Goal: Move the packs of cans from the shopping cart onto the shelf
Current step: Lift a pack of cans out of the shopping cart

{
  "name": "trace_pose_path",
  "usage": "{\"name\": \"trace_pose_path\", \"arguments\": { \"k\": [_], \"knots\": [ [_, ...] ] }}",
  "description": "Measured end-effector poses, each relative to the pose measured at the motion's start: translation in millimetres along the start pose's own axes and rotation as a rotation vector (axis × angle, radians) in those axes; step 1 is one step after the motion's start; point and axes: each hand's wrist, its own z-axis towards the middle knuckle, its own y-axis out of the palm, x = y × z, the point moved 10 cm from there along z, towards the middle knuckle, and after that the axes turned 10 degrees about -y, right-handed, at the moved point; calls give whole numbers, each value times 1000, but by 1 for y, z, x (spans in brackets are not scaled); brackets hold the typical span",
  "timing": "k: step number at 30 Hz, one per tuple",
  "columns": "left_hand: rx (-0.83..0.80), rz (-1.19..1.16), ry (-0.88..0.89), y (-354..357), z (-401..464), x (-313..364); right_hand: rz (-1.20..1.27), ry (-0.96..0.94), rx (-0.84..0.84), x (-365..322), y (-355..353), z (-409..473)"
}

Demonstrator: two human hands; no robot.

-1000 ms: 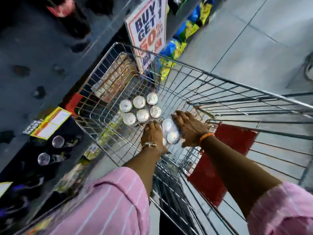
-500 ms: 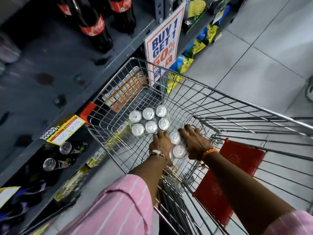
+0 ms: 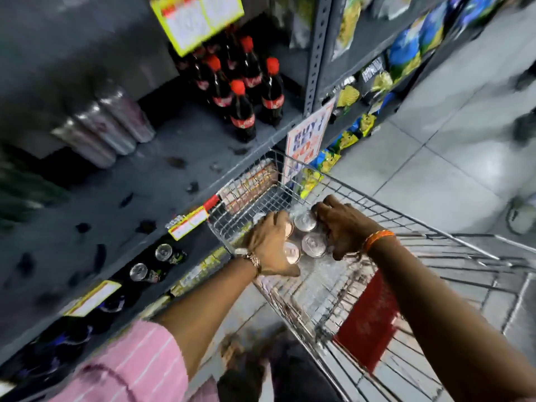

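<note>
A plastic-wrapped pack of silver-topped cans [image 3: 308, 237] is held above the wire shopping cart [image 3: 400, 219], raised to about its rim. My left hand [image 3: 269, 246] grips its left side and my right hand [image 3: 343, 227] grips its right side. The grey metal shelf [image 3: 139, 195] lies to the left of the cart, with a wrapped pack of cans [image 3: 107, 126] lying on it further back. Whether other packs remain in the cart is hidden behind my hands.
Cola bottles [image 3: 243, 91] with red caps stand at the shelf's right end. A "buy 1 get 1" sign [image 3: 307, 137] hangs at the shelf post by the cart's front. Loose cans [image 3: 164, 252] lie on the lower shelf. Snack bags [image 3: 406, 53] fill the neighbouring rack. A red flap [image 3: 368, 320] hangs on the cart.
Both hands have lifted the pack up from the cart's floor to rim height. The view has swung up toward the shelf.
</note>
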Motion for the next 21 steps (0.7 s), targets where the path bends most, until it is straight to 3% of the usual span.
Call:
{"name": "trace_pose_path", "arguments": {
  "k": [8, 21],
  "knots": [
    [351, -257, -18, -125, -50, -68, -99, -187, 18, -105, -118, 36],
    [528, -313, -230, -242, -84, -210, -157, -372, 58, -249, -191, 153]
  ]
}}
